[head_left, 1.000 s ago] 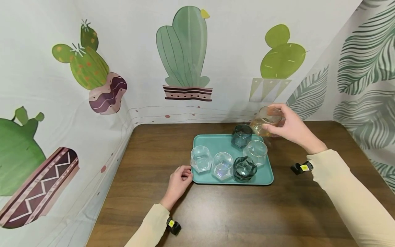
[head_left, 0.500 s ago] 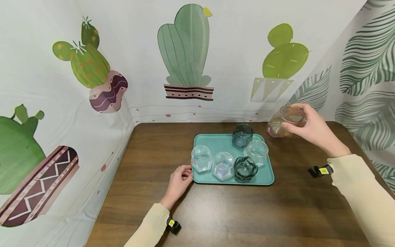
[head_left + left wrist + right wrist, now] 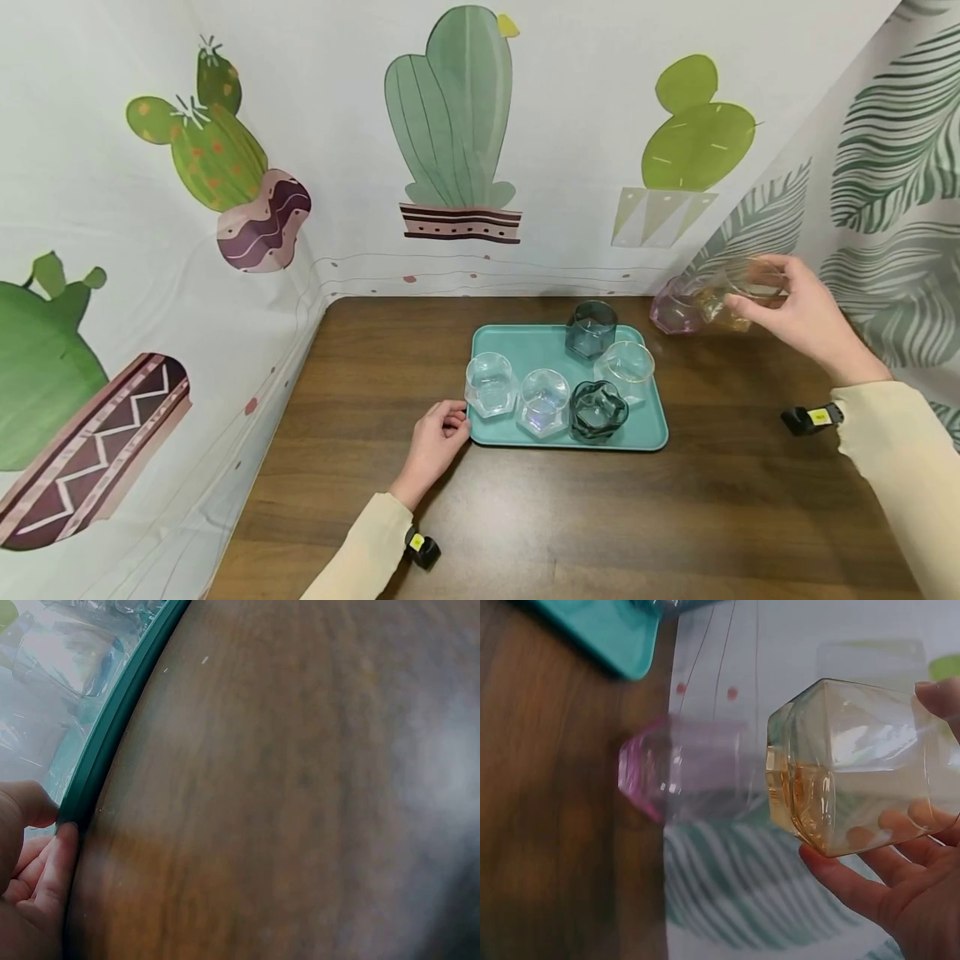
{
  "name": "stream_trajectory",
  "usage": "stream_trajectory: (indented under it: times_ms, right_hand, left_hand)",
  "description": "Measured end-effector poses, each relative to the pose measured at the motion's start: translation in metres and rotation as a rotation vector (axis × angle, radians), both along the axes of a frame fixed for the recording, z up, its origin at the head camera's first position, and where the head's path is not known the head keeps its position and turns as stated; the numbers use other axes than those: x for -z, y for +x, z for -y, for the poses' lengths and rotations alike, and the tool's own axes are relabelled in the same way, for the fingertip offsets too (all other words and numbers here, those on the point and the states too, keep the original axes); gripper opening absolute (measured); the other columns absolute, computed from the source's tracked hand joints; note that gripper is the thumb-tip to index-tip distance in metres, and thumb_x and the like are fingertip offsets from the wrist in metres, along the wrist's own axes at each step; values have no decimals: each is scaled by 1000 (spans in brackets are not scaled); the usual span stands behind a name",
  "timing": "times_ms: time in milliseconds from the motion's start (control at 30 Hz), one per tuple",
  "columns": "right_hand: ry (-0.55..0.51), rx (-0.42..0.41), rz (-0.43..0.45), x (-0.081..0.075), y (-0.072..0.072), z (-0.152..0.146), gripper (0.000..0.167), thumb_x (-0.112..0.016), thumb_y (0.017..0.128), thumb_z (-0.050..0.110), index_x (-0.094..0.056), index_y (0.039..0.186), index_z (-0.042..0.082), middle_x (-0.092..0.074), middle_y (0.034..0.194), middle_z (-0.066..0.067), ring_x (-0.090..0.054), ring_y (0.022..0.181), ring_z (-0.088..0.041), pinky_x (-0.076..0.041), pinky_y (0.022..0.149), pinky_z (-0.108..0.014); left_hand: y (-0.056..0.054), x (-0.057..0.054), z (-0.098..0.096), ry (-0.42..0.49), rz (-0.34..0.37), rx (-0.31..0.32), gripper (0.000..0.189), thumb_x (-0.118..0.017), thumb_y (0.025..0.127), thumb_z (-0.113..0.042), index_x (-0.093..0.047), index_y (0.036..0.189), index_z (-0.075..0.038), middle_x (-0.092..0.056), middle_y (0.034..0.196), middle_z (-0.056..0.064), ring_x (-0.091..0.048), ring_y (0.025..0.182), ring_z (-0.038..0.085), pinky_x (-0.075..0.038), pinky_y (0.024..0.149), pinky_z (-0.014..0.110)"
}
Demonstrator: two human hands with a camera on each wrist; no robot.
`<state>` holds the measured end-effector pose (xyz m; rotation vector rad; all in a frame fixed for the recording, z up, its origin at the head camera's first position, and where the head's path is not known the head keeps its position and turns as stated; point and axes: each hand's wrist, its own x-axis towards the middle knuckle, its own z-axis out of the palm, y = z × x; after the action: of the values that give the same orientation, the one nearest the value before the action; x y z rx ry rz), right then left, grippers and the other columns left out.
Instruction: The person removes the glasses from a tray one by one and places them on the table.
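My right hand (image 3: 813, 325) grips an amber glass (image 3: 870, 765) with a faceted base, thumb on one side and fingers on the other. It is held in the air past the right end of the teal tray (image 3: 517, 342). Close by, a pink-purple glass (image 3: 667, 315) stands on the table, partly behind the amber one in the head view. At the tray's front left corner, my left hand (image 3: 433, 442) pinches the rim between thumb and finger. On the tray are a dark blue-grey glass (image 3: 591, 333), a gold-rimmed clear glass (image 3: 632, 375) and a wavy dark glass (image 3: 597, 414).
Two more clear glasses, a left one (image 3: 490, 387) and a middle one (image 3: 543, 406), share the tray's front row. The brown wooden table (image 3: 570, 517) ends at a white cloth wall (image 3: 562, 167) printed with cacti, close behind the pink-purple glass.
My right hand has carried the amber glass rightward from over the tray's back right corner, bringing the pink-purple glass into view. My left hand stays at the tray corner.
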<state>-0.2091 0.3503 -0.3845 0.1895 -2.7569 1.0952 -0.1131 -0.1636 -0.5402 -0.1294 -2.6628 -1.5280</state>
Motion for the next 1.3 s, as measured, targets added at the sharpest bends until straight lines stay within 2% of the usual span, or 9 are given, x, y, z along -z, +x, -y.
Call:
stream_trajectory:
  times_ms: [400,633,700,767,867,1033,1133,1233,1300]
  right_hand:
    - [-20,99,40,24,-17,-38,79,-72,97,37,-33,152,-4,-46,140,-26,-39,98,17,-33,71,-4]
    - [-2,133,9,44,-27,-51,71,-71,97,32,-38,143,-10,-49,137,-33,-36,92,19,-33,68,-1]
    - [-2,142,5,51,-32,-53,72,-71,97,31,-38,144,-12,-49,137,-34,-50,96,6,-33,68,-1]
    - [-5,148,10,57,-36,-54,76,-71,97,33,-36,147,-13,-48,138,-36,-59,104,-16,-32,67,-1]
    - [-9,143,18,66,-41,-52,78,-70,97,34,-35,148,-15,-46,138,-39,-53,116,-51,-32,66,-3]
    - [15,127,58,74,-48,-46,80,-69,98,38,-34,146,-16,-42,139,-41,-50,120,-58,-31,65,-8]
    - [31,127,82,78,-52,-43,84,-68,99,40,-31,148,-16,-41,139,-42,-49,122,-59,-37,69,-17]
    - [38,131,98,81,-55,-41,86,-66,99,42,-29,150,-16,-40,140,-43,-47,124,-60,-48,78,-40]
    - [33,132,106,83,-55,-41,87,-65,100,42,-27,151,-17,-39,141,-43,-46,125,-60,-48,85,-58]
  left_hand:
    - [0,0,0,9,-2,1,23,-71,93,-2,-71,116,0,-68,100,7,-66,89,18,-58,76,23]
    - [0,1,-1,2,-5,-7,22,-71,93,-1,-71,115,0,-68,100,7,-66,88,16,-58,75,23]
    - [0,0,-2,-1,-4,-13,22,-71,92,-1,-71,114,0,-68,100,7,-66,88,16,-58,75,22]
    - [0,-1,-2,-2,-3,-19,21,-70,92,0,-71,113,0,-68,99,7,-66,87,15,-58,75,22]
    - [0,-2,-3,-5,-13,-23,20,-70,90,1,-70,111,1,-68,98,8,-66,86,16,-58,74,23]
    - [1,-5,-5,-15,4,-29,20,-68,89,2,-69,109,1,-68,97,8,-64,85,15,-58,73,22]
    - [1,-5,-5,-18,22,-36,20,-68,89,2,-69,110,0,-67,97,7,-64,85,14,-57,74,21]
    - [1,-6,-5,-21,23,-40,21,-68,89,2,-70,110,0,-67,97,7,-64,85,14,-57,74,21]
    - [1,-6,-5,-25,20,-40,22,-68,88,2,-70,110,0,-67,97,7,-64,85,14,-58,74,21]
